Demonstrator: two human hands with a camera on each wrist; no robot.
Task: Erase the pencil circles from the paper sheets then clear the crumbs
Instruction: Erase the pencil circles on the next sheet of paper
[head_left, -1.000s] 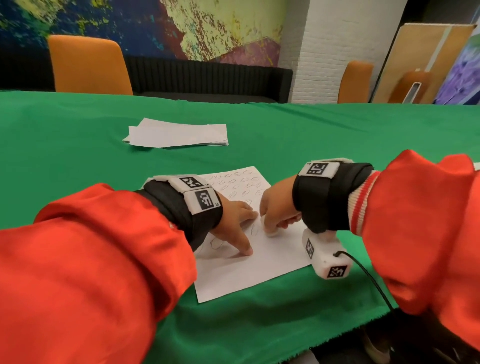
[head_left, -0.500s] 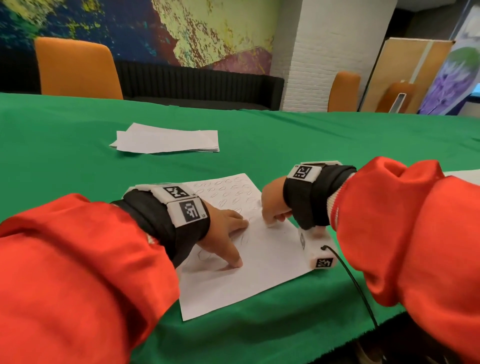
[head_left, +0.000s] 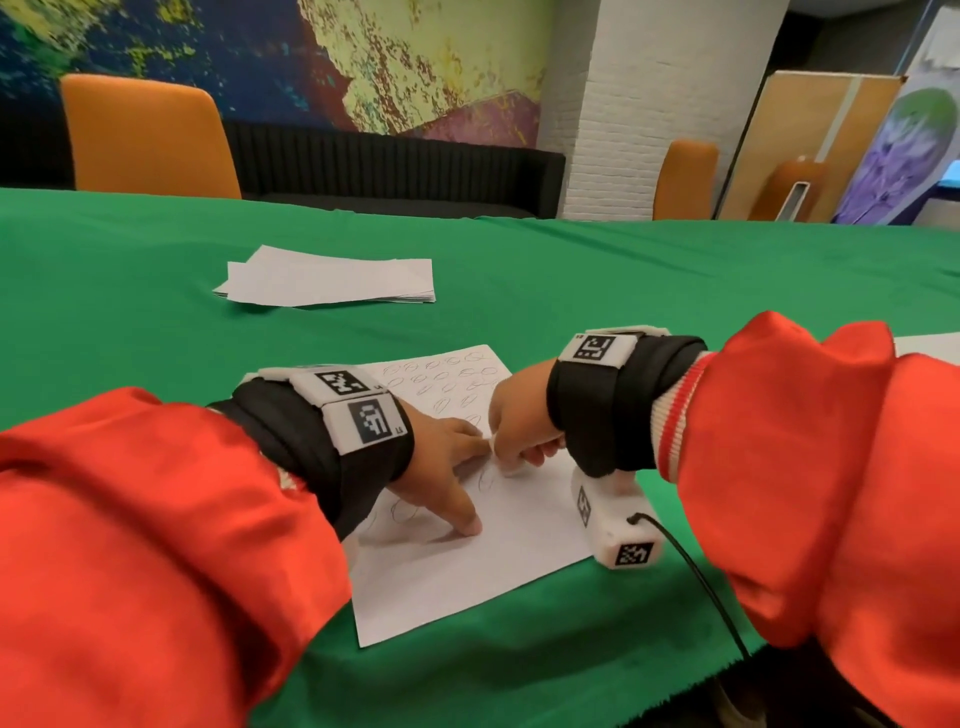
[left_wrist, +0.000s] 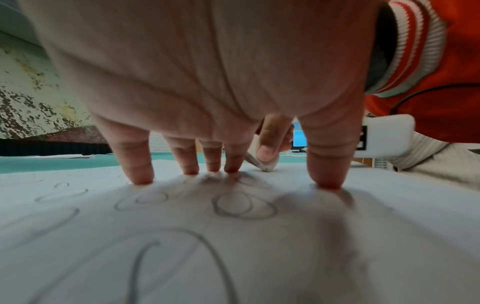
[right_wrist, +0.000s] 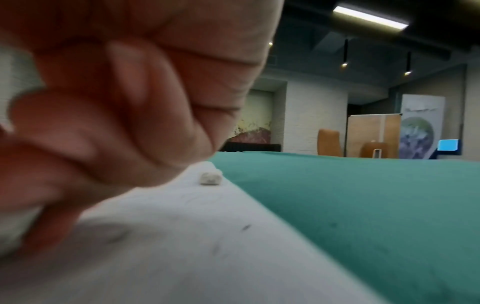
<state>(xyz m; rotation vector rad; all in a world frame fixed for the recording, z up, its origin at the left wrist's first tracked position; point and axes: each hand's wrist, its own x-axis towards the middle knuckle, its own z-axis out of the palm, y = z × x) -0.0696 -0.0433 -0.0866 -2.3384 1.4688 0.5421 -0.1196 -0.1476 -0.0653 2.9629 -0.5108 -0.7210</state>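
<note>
1. Lying flat on the green desk (head_left: 675, 270) at the near edge, the paper sheet (head_left: 467, 582) is thin, light and floppy; judged from that, it would slide or wrinkle under rubbing unless pinned close beside the stroke.
2. Pencil circles (head_left: 447, 376) fill its far half toward 12 o'clock, and more show under the left palm (left_wrist: 241, 205).
3. The left hand (head_left: 441, 457) has its grip spread apart, with straight fingertips (left_wrist: 139, 176) pressing the sheet down.
4. The right hand (head_left: 519, 431), at 3 o'clock of the left, has its grip clamped on a small white eraser (left_wrist: 262, 162), the eraser's tip touching the paper. The eraser looks soft and rubbery; pinching it low near the working end seems best.
5. A pale crumb (right_wrist: 210, 178) sits near the sheet's right edge; it looks light enough to brush away.
6. A stack of papers (head_left: 332, 278) lies well apart at 11 o'clock.
7. No brand or readable writing is visible; the wrist bands (head_left: 363, 410) carry only black-and-white square codes.
</note>
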